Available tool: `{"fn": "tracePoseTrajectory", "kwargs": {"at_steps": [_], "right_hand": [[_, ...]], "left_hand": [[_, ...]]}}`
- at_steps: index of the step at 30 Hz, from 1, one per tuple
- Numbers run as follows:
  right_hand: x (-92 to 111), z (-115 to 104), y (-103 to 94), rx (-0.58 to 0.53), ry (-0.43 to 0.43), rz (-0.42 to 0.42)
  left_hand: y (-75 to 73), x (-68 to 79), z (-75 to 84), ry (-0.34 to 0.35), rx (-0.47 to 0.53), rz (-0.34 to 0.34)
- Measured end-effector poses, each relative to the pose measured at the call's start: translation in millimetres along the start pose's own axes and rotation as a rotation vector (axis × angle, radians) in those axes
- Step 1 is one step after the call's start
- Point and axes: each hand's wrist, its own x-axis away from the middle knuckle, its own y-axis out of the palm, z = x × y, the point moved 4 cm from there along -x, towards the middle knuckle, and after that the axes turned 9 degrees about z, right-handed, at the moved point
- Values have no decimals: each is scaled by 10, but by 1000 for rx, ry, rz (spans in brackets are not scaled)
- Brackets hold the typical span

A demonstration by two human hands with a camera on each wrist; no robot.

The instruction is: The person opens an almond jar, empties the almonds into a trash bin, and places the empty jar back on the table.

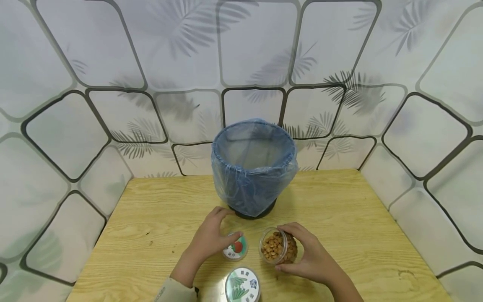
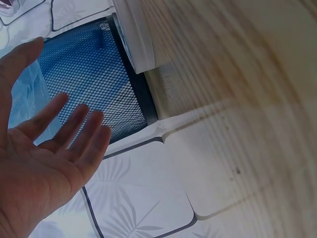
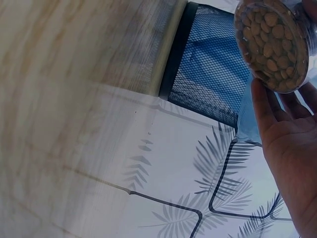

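My right hand (image 1: 311, 256) grips a clear jar (image 1: 290, 249) of small brown nuts, thumb and fingers on either side of it. The jar is tilted, its uncovered mouth facing left. In the right wrist view the nuts (image 3: 271, 44) show through its base. My left hand (image 1: 209, 239) has its fingers spread beside a round lid (image 1: 237, 246) with a red fruit picture; its thumb overlaps the lid from above, and contact is unclear. The left wrist view shows that palm (image 2: 44, 163) holding nothing. Nearer me stands a round container (image 1: 242, 285) with a green-patterned top.
Behind the hands, a mesh bin (image 1: 253, 184) lined with a blue plastic bag stands upright on the wooden table (image 1: 158, 218). Patterned walls (image 1: 185, 50) close in the back and both sides. The bin's dark base is close to my left fingertips.
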Motion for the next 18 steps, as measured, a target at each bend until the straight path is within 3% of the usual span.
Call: {"fn": "tracePoseTrajectory", "kwargs": {"at_steps": [18], "right_hand": [[-13, -5, -37, 10, -44, 36]], "left_hand": [[-106, -45, 10, -50, -59, 125]]}}
